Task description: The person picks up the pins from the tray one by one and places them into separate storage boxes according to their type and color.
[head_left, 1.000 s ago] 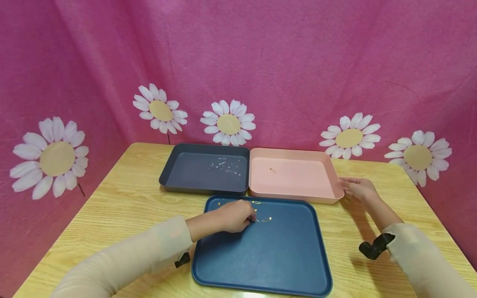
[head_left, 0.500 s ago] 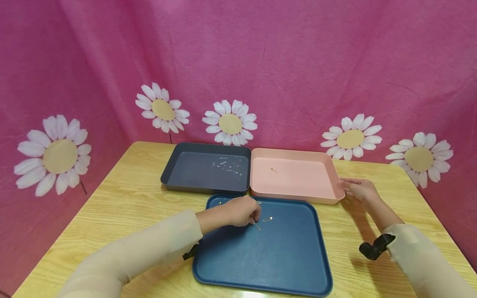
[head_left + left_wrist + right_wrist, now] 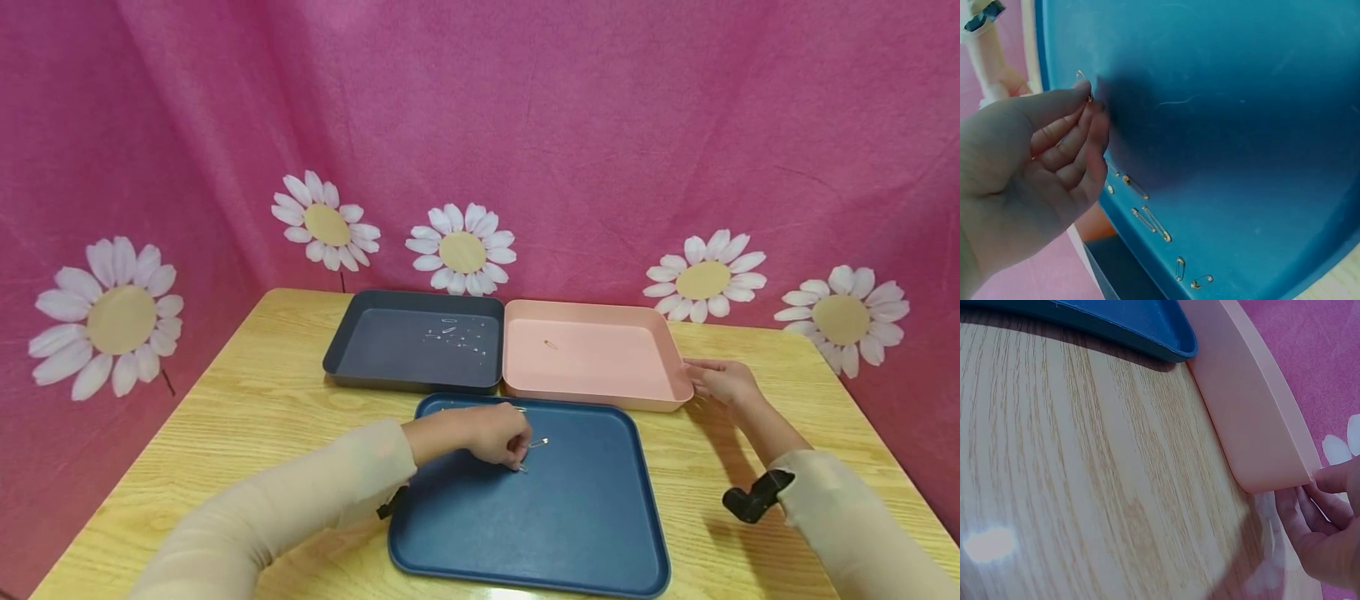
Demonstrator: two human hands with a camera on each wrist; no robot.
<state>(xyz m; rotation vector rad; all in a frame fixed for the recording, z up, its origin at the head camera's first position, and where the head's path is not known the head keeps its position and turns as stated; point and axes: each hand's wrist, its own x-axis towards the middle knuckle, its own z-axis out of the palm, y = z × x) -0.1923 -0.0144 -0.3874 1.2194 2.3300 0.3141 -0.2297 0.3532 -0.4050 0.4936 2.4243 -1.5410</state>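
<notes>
My left hand (image 3: 498, 433) pinches a small gold safety pin (image 3: 1080, 76) between thumb and fingertips, low over the blue tray (image 3: 555, 525). Several more safety pins lie along the tray's far side, including a longer one (image 3: 1157, 224) in the left wrist view and a gold one (image 3: 540, 442) just right of my fingers in the head view. Over on the right, my right hand (image 3: 723, 383) touches the outer end of the pink tray (image 3: 1254, 419). Its thumb is at the rim corner and the other fingers are lower, against the end wall, partly hidden.
A dark grey tray (image 3: 382, 346) with several small pins on its right half stands behind the blue tray, side by side with the pink one. A single safety pin (image 3: 551, 344) lies in the pink tray. A pink flowered curtain (image 3: 585, 167) hangs behind the wooden table (image 3: 247, 400).
My left hand has drawn a pin from among the others and moved slightly right and toward me over the blue tray. The right hand has stayed at the pink tray.
</notes>
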